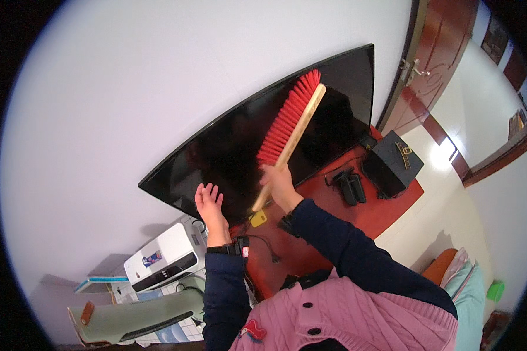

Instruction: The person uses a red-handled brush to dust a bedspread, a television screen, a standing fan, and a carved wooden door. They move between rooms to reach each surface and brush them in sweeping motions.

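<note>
My right hand grips the wooden handle of a long brush with red bristles. The brush slants up and to the right in front of a large flat-screen television, its bristles facing the upper left. Whether the bristles touch the dark screen I cannot tell. My left hand is raised near the lower left part of the television, fingers apart, with nothing in it. A dark band with a small device is on the left wrist.
The television stands by a white wall on a red-brown cabinet. On the cabinet are a black box, small black devices, a yellow item and cables. A white appliance stands at left; a wooden door is at right.
</note>
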`<state>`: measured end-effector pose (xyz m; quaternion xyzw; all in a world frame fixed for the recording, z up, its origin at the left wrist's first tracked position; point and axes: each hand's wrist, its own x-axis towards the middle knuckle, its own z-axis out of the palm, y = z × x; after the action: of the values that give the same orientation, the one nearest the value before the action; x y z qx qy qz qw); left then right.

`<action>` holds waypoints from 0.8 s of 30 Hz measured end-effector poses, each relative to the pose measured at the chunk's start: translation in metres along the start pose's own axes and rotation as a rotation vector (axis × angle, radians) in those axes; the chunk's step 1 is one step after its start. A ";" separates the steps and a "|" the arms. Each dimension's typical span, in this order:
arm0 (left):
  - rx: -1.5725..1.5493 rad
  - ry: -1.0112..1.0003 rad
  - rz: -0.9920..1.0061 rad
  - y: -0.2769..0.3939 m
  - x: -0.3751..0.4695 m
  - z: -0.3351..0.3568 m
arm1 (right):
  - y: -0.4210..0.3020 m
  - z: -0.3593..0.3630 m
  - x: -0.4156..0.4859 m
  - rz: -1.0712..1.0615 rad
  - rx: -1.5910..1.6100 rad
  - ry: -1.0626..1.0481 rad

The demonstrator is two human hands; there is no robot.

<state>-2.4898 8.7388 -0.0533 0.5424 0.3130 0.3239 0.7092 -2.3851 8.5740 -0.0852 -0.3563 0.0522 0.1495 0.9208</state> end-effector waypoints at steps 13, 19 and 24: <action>-0.120 0.193 -0.005 0.014 -0.005 -0.023 | -0.021 -0.033 0.013 -0.196 -0.680 -0.015; -0.103 0.175 0.001 0.025 -0.008 -0.058 | 0.015 -0.007 -0.023 -0.309 -1.293 -0.298; -0.142 0.166 -0.050 0.022 -0.009 -0.092 | 0.033 0.022 -0.034 -0.511 -1.638 -0.663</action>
<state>-2.5708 8.7876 -0.0509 0.4541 0.3604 0.3712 0.7254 -2.4282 8.6037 -0.0825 -0.8369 -0.4170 0.0263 0.3535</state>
